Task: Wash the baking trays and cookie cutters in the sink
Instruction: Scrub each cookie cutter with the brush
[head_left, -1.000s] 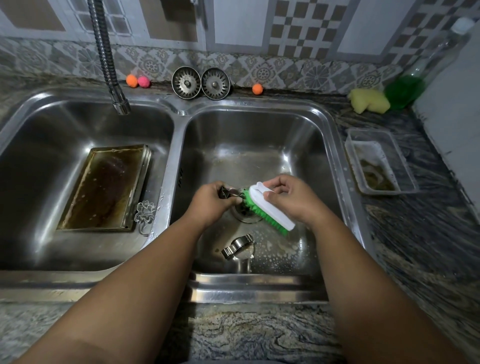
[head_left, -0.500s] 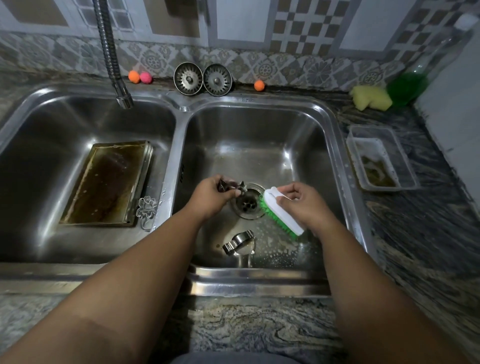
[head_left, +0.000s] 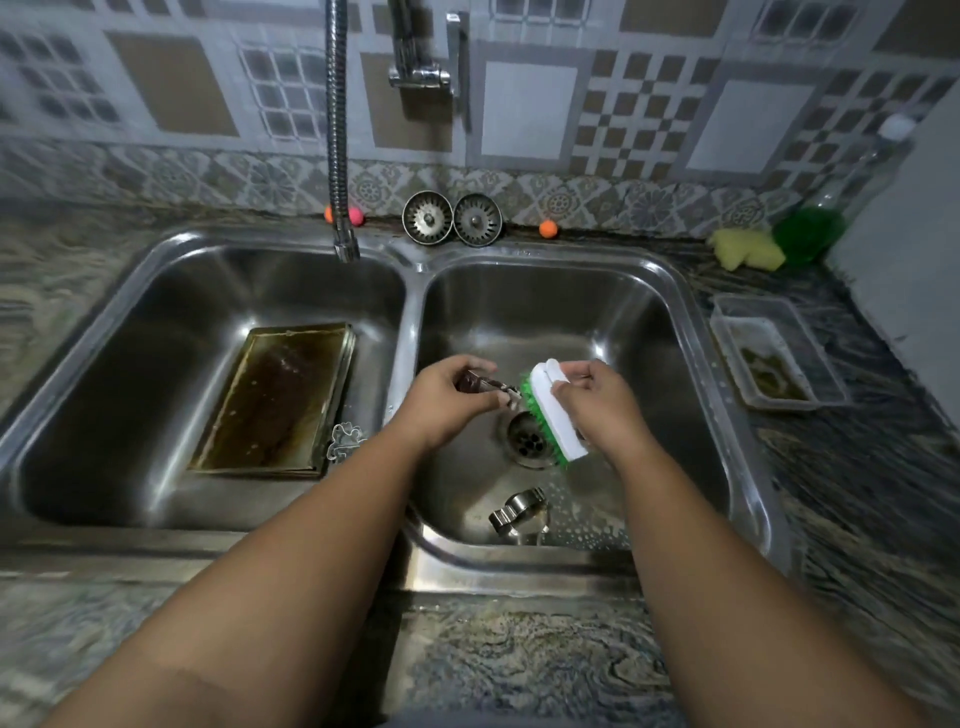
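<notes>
Hands over the right sink basin: left hand (head_left: 447, 397) pinches a small cookie cutter (head_left: 485, 385); right hand (head_left: 592, 397) grips a scrub brush (head_left: 553, 410), bristles touching the cutter's right end.

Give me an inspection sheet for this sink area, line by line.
Surface: double steel sink set in a marbled counter.
Job's things: dirty baking tray in the left basin, a cookie cutter at its corner; another cutter in the right basin.
Clutter: two strainers, small balls, yellow sponge, green soap bottle, plastic container.
Hands: left hand holds a small cutter; right hand holds a green-bristled brush against it.
Cables: nothing seen.
Surroundings: flexible tap, tiled wall.
</notes>
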